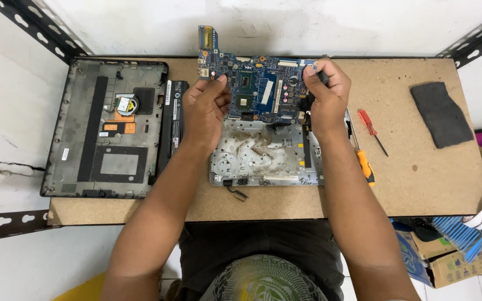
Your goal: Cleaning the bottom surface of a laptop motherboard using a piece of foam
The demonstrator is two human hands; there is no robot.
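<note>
Got the blue board lifted up off the chassis, one hand on each end. My left hand is pinching the left edge, thumb on the front near the port side, fingers curled behind. My right hand is pinching the right edge the same way, fingertips wrapped over the corner. The board is tilted up facing me, chips and slots showing, with a narrow tab sticking up at its top left. It's hovering over the back half of the chassis, not resting on it as far as I can tell.

The chassis sits flat on the bench right in front of me, silver, pretty dusty inside. A small black cable end hangs off its front left corner.

Off to the left is the dark bottom cover, lying inside-up, and there's a fan sitting in it. Just beside its right edge lies the long black battery.

On the right of the chassis there's an orange-handled screwdriver, partly under my right wrist, and a smaller red one near it. Further right, well apart, a dark grey cloth.
</note>
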